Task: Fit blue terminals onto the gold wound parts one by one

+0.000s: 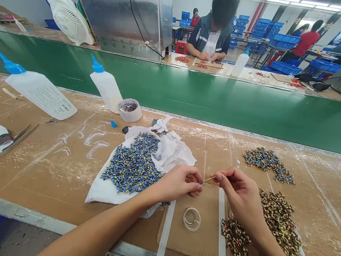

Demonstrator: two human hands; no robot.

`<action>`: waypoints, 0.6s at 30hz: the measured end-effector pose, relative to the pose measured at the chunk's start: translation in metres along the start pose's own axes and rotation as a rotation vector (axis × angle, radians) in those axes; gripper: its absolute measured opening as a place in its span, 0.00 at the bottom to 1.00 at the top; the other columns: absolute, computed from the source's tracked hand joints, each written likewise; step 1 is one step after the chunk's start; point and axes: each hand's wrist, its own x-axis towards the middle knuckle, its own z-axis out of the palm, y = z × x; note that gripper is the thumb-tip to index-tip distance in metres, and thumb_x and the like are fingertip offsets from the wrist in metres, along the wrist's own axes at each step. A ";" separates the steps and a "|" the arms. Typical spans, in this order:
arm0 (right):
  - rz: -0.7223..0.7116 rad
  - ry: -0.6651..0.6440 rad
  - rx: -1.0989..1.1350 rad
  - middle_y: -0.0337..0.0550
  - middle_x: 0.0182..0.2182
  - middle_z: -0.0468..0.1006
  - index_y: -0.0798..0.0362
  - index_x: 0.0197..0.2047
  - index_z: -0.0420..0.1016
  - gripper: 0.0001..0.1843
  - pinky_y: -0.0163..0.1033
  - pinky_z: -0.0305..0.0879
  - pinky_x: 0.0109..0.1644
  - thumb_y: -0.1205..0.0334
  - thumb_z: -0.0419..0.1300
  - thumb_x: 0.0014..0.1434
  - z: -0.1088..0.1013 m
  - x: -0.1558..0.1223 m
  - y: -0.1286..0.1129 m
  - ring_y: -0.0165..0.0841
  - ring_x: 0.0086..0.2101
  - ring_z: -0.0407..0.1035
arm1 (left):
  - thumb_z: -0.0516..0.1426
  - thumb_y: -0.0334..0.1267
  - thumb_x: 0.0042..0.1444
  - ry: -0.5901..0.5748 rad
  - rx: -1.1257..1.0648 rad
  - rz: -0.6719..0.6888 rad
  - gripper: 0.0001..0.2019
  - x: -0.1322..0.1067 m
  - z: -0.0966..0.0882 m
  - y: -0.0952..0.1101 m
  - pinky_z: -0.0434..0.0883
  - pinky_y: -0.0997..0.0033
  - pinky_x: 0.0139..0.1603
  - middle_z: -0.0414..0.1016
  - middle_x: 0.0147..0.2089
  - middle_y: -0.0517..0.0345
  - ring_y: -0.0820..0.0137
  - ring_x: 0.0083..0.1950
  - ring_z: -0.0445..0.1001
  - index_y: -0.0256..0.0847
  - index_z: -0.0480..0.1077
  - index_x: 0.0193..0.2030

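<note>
My left hand [181, 182] is closed in a pinch on a tiny blue part held at its fingertips. My right hand [238, 189] is pinched on a thin wooden stick [210, 179] whose tip points at that part. Both hands hover over a taped-down cardboard sheet [205, 232]. A small clear round dish [192, 219] lies on the cardboard just below the hands. A heap of small blue parts [133, 165] lies on a white cloth [174, 150] to the left of my left hand.
Piles of dark speckled parts [279, 219] lie at right, another pile [268, 161] farther back. Two squeeze bottles with blue caps [38, 89] [106, 85] and a tape roll [130, 110] stand at left. A green conveyor belt [221, 96] runs across; a person [212, 31] works opposite.
</note>
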 end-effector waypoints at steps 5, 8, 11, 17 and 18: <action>-0.018 -0.032 -0.095 0.43 0.29 0.79 0.53 0.34 0.74 0.11 0.39 0.66 0.36 0.54 0.59 0.62 0.003 0.001 0.004 0.35 0.31 0.73 | 0.61 0.36 0.51 -0.002 0.000 0.016 0.07 0.000 0.001 -0.001 0.72 0.70 0.33 0.75 0.27 0.57 0.73 0.27 0.73 0.35 0.69 0.35; -0.029 -0.041 -0.104 0.44 0.29 0.79 0.53 0.34 0.74 0.12 0.39 0.67 0.36 0.54 0.58 0.62 0.004 0.001 0.004 0.36 0.31 0.73 | 0.61 0.37 0.52 -0.007 0.002 0.017 0.08 0.001 0.000 -0.003 0.72 0.69 0.33 0.74 0.28 0.57 0.72 0.27 0.73 0.35 0.69 0.36; -0.048 -0.045 -0.124 0.44 0.29 0.79 0.53 0.34 0.74 0.11 0.39 0.67 0.36 0.55 0.59 0.62 0.005 0.001 0.003 0.35 0.31 0.73 | 0.60 0.36 0.52 -0.007 0.020 0.021 0.08 0.001 -0.001 -0.004 0.72 0.69 0.33 0.74 0.28 0.57 0.72 0.28 0.73 0.35 0.69 0.36; -0.134 -0.079 -0.172 0.42 0.30 0.80 0.52 0.35 0.75 0.08 0.37 0.66 0.36 0.58 0.59 0.62 0.005 -0.001 -0.002 0.34 0.31 0.73 | 0.60 0.36 0.52 -0.008 0.053 0.028 0.07 0.001 0.000 -0.006 0.72 0.69 0.33 0.75 0.28 0.56 0.71 0.29 0.74 0.36 0.69 0.36; -0.153 -0.078 -0.184 0.42 0.30 0.80 0.52 0.35 0.75 0.08 0.37 0.66 0.36 0.59 0.58 0.63 0.005 -0.001 -0.003 0.34 0.31 0.73 | 0.59 0.36 0.52 -0.008 0.058 0.028 0.07 0.001 0.000 -0.007 0.72 0.69 0.33 0.75 0.29 0.56 0.71 0.29 0.74 0.36 0.69 0.36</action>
